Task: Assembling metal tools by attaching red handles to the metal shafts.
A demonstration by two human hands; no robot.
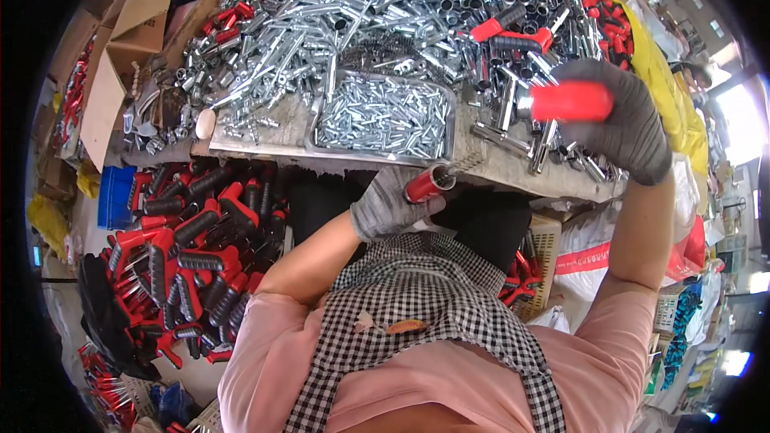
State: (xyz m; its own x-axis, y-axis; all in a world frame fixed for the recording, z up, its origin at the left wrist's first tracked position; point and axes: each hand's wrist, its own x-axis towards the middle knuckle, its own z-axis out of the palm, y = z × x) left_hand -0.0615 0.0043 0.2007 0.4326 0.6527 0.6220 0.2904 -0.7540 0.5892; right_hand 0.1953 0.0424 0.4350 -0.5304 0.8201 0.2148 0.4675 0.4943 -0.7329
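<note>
In a grey knitted glove, my left hand (383,207) is closed around a short red tube (420,187) just off the table's front edge. The tube's open metal-rimmed end faces up and right, and a thin coiled spring (465,163) shows beside it. My right hand (630,124), in a darker grey glove, is raised over the right side of the table. It grips a red cylindrical handle (571,101) with a silvery tip pointing left; motion blurs it. Between the hands and the pile lies a clear tray (315,138) of small metal pins (385,116).
A large heap of metal tubes and sockets (353,0) covers the worktable (513,175). Red-and-black handles (513,36) lie on it. More handles (196,261) are piled below left. A cardboard box (132,48) stands at left, a yellow sheet (666,88) at right.
</note>
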